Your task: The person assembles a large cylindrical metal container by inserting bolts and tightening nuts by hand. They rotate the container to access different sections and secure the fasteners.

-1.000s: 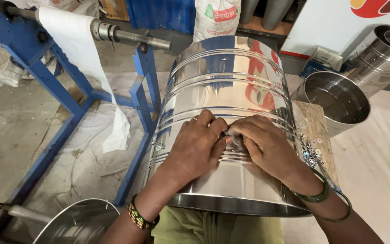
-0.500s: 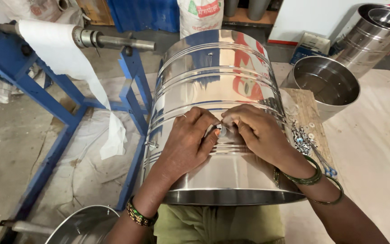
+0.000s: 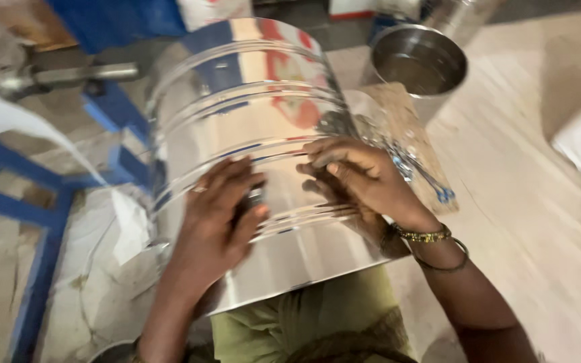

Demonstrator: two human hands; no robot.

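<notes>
Large ribbed stainless-steel drum (image 3: 257, 121) lying on its side across the lap, open rim toward the body, green garment (image 3: 311, 323) showing below. Left hand (image 3: 220, 215) flat on the drum wall, fingers spread, a small dark part under the fingertips; whether pinched or only pressed, cannot tell through motion blur. Right hand (image 3: 361, 175) curled at the same band of the wall, fingertips drawn together as if pinching a small fitting; object itself not resolved. Bangles (image 3: 432, 238) on right wrist.

Change noted against half a second earlier: hands then nearly touching at mid-wall, now set apart, left lower and more open; view swung right and blurred. Judged: fitting work at that spot being re-gripped, not finished.

Second steel vessel (image 3: 421, 64) standing open behind to the right. Loose bluish metal pieces (image 3: 418, 168) on a board just beside the drum. Blue steel frame (image 3: 42, 215) with roller (image 3: 62, 75) at left, white sheet (image 3: 8, 117) hanging from it.
</notes>
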